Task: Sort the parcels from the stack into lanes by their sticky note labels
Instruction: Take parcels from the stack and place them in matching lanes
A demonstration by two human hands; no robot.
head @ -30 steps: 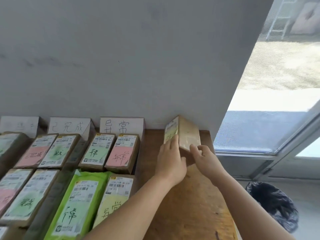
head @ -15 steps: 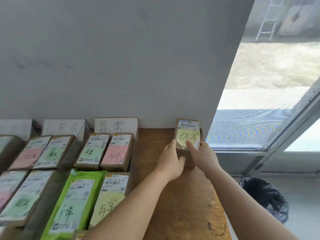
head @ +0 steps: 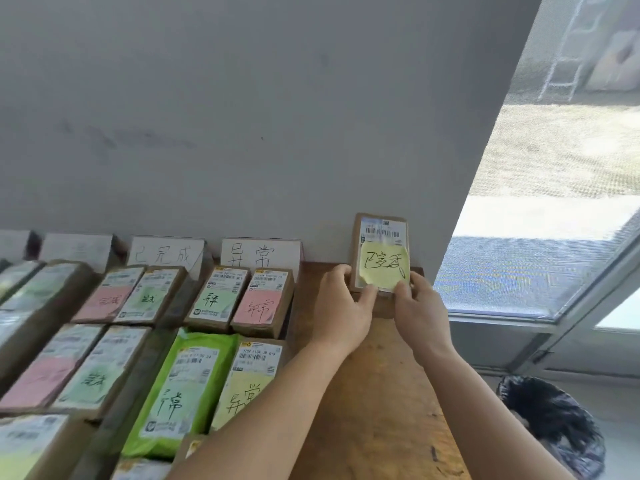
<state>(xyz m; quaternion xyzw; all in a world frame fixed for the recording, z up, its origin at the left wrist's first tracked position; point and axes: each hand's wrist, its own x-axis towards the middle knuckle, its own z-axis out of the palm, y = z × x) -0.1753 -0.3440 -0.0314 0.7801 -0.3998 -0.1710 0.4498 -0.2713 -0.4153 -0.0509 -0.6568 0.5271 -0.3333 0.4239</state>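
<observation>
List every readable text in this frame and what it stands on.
"已完成": white lane sign.
"异常": white lane sign.
"已完成": yellow sticky note on the held parcel.
"异常": pink note.
"异常": yellow note.
Barcode labels, far-left signs: too blurred.

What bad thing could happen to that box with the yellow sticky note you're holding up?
The parcel is held only at its bottom edge by the left hand and right hand, so it might tip and fall. The yellow sticky note curls at one corner and might peel off. It could also land in the wrong lane.
</observation>
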